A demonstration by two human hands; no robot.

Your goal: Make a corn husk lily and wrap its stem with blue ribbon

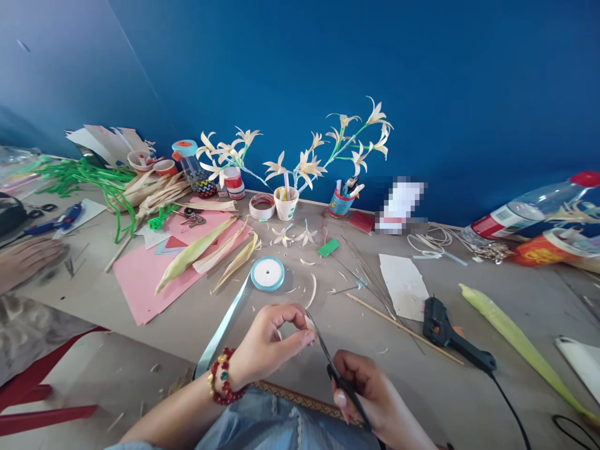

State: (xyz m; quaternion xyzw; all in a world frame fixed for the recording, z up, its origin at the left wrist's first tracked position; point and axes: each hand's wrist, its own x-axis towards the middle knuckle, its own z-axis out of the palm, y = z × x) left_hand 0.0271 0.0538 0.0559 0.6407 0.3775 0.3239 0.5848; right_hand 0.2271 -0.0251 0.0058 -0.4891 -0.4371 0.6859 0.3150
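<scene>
Between the thumb and forefinger of my left hand [272, 340] is a small pale strip [309, 322], probably dried husk and mostly hidden by the fingertips. My right hand [370, 394] grips black-handled scissors [347, 390], whose blades point up and left, close against the strip. Just beyond my hands lies a spool of light-blue ribbon [267, 274], its loose ribbon [229, 315] running down behind my left wrist. Thin curled offcuts [313, 289] are scattered on the grey table [328, 306]. Two small pale flowers [305, 236] lie farther back.
Pale flowers stand in a paper cup [285, 206] by the blue wall. A black glue gun [440, 331], its cord and a green husk [515, 350] lie right. Husks cover pink paper [140, 281] at left, near green stems [110, 187] and another person's hand [32, 259].
</scene>
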